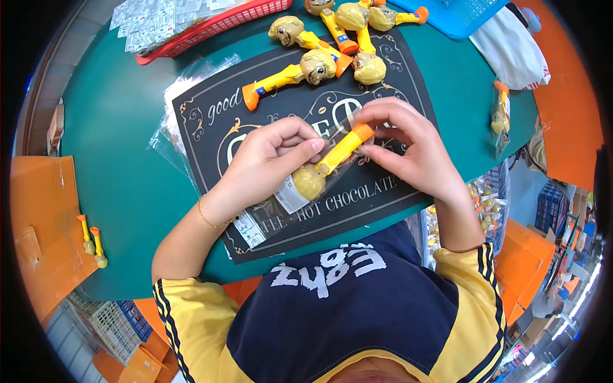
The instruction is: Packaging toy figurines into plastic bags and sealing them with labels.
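Toy in clear bag: our left hand pinches bag to steady it, right hand fingers grip orange end; more toys far on mat.

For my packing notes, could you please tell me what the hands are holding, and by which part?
Both hands hold one yellow toy in a clear bag: the right hand pinches its orange end, the left hand steadies the bag near the round head.

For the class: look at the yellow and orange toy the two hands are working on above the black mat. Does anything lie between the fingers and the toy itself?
Yes. A clear plastic bag wraps the toy, so the left hand and right hand grip it through the film. Nothing else comes between them.
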### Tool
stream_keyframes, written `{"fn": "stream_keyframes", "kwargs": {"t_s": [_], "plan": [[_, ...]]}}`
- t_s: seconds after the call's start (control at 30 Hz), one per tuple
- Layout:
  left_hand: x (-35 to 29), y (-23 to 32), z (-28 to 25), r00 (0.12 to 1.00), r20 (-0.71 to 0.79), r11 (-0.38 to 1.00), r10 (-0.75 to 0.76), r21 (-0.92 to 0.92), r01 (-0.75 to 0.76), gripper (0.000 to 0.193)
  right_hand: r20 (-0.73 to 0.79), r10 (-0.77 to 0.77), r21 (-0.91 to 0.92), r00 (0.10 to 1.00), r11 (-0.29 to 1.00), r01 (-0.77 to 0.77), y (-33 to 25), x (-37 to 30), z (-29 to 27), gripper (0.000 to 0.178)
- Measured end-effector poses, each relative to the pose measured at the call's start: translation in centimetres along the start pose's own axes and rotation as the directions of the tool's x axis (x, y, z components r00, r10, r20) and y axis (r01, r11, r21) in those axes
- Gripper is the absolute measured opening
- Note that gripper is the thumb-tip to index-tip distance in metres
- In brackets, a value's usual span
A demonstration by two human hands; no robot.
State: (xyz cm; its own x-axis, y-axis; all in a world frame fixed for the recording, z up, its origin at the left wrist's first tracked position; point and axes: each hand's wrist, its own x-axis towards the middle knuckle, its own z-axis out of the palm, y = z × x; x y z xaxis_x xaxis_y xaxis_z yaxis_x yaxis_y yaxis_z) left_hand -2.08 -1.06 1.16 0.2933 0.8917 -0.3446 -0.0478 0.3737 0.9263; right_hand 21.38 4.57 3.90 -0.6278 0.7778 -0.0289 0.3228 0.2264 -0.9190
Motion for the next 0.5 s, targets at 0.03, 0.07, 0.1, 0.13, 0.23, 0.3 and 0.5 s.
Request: {"fn": "stream_keyframes", "kwargs": {"t_s": [0.03,0.07,0.1,0.13,0.23,0.3,0.5], "plan": [[0.0,0.0,0.1,1.0,-0.008,1.0,0.007,-0.019,-0.007,0.013,-0.027,0.0,0.131,1.0,0.991,0.004,0.2,0.1,0.3,0.035],[-0.1,0.1,0.2,1.0,-0.017,0.999,0.014,-0.038,-0.015,0.013,-0.025,-0.002,0.13,1.0,0.991,0.005,0.3,0.1,0.3,0.035],[-0.1,0.2,0.2,1.0,-0.019,0.999,0.015,-0.04,-0.016,0.013,-0.017,0.084,0.278,0.996,0.957,-0.076,0.3,0.1,0.4,0.034],[-0.2,0.3,0.3,0.999,-0.05,0.998,0.016,-0.061,-0.019,0.013,0.005,0.167,0.419,0.986,0.895,-0.154,0.4,0.0,0.5,0.033],[-0.3,0.2,0.2,0.993,-0.116,0.994,0.017,-0.103,-0.029,0.012,0.017,0.167,0.469,0.986,0.87,-0.155,0.6,-0.3,0.6,0.03],[-0.2,0.1,0.1,0.989,-0.147,0.992,0.016,-0.123,-0.034,0.012,-0.014,0.068,0.378,0.998,0.924,-0.057,1.0,-0.4,0.7,0.031],[-0.4,0.3,0.6,0.976,-0.215,0.993,0.047,-0.096,-0.069,0.012,-0.096,-0.185,-0.148,0.978,0.974,0.17,1.3,-0.6,2.3,0.039]]}}
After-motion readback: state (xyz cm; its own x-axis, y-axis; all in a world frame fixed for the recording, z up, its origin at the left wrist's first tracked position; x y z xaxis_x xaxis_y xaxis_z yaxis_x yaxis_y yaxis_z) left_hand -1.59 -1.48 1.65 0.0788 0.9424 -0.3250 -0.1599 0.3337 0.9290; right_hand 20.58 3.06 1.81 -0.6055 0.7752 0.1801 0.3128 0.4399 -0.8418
